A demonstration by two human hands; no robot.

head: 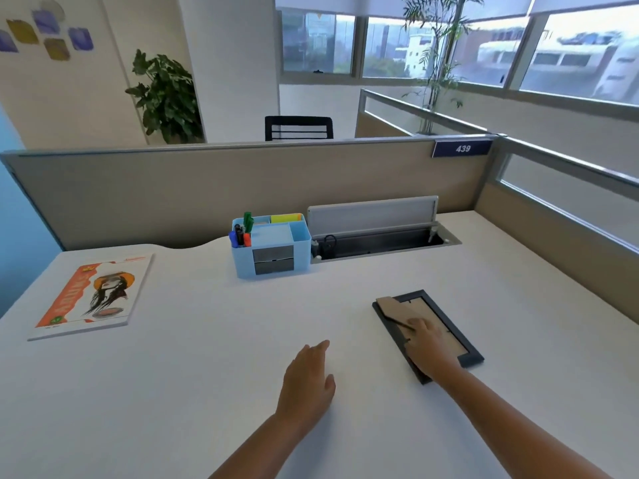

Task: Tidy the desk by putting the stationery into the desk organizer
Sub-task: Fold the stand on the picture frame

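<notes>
Pencil point(401, 322) lies under my right hand point(427, 344) fingertips, on the face-down picture frame point(460, 335). It looks thin, light, rigid and prone to rolling; I would pinch mid-shaft. Left hand point(307, 378) rests flat, fingers spread, empty. Desk organizer point(273, 247) stands well ahead of both hands.

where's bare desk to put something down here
Free: the wide white stretch between the sketch pad and the left hand, and the strip in front of the blue desk organizer. Crowded: the right side, where the right hand rests on the picture frame.
</notes>
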